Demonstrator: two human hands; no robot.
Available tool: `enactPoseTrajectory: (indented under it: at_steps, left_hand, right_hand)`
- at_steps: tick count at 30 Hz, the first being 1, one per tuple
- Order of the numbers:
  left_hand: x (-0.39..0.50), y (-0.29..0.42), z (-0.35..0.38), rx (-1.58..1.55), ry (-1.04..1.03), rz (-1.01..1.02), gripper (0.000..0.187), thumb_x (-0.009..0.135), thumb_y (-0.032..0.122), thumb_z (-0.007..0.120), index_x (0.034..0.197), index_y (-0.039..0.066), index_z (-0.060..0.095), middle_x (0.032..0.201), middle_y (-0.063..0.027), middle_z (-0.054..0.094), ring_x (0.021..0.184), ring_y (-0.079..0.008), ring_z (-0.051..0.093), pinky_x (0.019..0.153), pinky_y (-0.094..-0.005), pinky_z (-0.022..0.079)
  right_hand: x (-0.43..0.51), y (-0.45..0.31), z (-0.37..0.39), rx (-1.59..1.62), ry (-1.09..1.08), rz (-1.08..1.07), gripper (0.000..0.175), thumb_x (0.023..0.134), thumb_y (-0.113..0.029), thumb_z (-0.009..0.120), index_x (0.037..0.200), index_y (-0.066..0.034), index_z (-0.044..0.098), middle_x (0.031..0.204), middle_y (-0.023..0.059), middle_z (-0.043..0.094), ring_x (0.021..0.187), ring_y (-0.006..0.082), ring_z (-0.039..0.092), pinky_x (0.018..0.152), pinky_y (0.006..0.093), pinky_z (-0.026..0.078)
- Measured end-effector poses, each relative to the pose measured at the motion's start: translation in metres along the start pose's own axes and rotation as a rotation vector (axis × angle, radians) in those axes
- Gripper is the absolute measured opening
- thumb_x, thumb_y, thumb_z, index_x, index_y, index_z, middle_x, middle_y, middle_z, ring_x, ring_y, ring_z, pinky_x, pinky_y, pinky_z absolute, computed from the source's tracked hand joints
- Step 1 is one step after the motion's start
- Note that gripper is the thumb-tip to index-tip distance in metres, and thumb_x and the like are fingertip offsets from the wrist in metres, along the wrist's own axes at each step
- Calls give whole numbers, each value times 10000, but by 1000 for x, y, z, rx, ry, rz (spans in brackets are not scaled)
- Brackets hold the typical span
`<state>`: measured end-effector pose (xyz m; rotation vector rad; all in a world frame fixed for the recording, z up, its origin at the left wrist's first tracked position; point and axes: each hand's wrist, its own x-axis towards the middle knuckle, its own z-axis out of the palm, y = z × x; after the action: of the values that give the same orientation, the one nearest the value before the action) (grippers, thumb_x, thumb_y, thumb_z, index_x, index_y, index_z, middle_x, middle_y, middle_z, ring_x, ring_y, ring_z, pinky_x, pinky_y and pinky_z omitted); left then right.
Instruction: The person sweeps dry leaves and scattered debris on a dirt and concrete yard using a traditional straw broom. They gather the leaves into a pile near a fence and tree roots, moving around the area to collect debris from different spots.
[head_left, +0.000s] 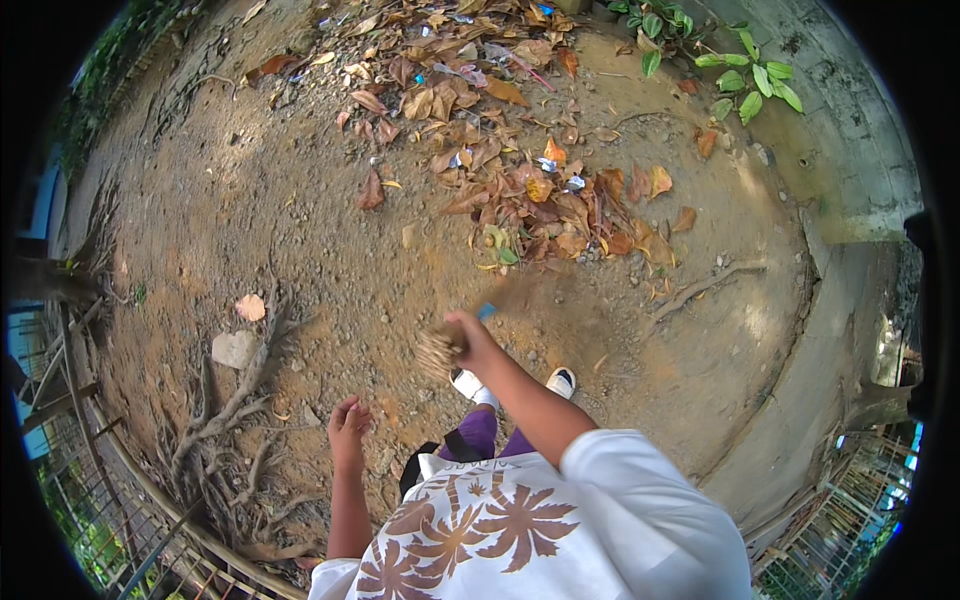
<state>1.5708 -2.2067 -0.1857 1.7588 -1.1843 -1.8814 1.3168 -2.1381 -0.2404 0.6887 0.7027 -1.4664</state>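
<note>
My right hand (470, 341) grips a stick broom (437, 354) by its bundled butt end, just above my feet. A blue band (487, 310) shows on the broom past my thumb. Beyond it the bristles are motion-blurred and point toward a heap of dry brown leaves (555, 202). Crumpled white scraps (574, 183) and a green leaf (508, 256) lie in that heap. My left hand (349, 427) hangs at my left side over bare soil, its fingers loosely curled and nothing seen in them.
More leaves mixed with plastic litter (469, 73) lie farther ahead. Exposed tree roots (240, 397) and a pale stone (234, 349) are at left, by a bamboo fence (150, 517). At right runs a concrete edge (795, 360), with a leafy plant (757, 79) beyond.
</note>
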Motion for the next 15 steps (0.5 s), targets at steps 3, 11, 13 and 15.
enactPoseTrajectory:
  at_steps: [3, 11, 13, 15]
  left_hand:
    - [-1, 8, -6, 16, 30, -6, 192, 826, 132, 469, 986, 27, 472, 769, -38, 538, 653, -88, 518, 565, -197, 402]
    - [28, 20, 7, 29, -115, -16, 199, 823, 137, 478, 987, 25, 469, 784, -38, 539, 660, -92, 518, 574, -195, 406]
    - [38, 30, 16, 39, -140, 0, 205, 822, 139, 480, 992, 24, 468, 786, -39, 539, 668, -93, 519, 575, -196, 406]
    - [49, 37, 24, 52, -174, 16, 204, 823, 145, 475, 995, 37, 473, 794, -36, 543, 682, -98, 527, 587, -204, 412]
  right_hand:
    - [11, -29, 87, -128, -106, -212, 254, 706, -281, 527, 824, -61, 478, 727, 82, 518, 685, 181, 527, 671, 324, 447]
    - [-43, -114, -14, -446, -108, -256, 160, 705, -201, 560, 708, -84, 451, 551, 23, 468, 469, 144, 479, 442, 266, 408]
    - [-87, -103, -61, -475, 36, -364, 128, 716, -151, 560, 738, -59, 475, 584, 48, 495, 500, 157, 508, 471, 291, 435]
    - [-135, -82, -122, -375, 167, -472, 161, 688, -111, 569, 789, -18, 485, 630, 83, 513, 542, 191, 537, 518, 315, 466]
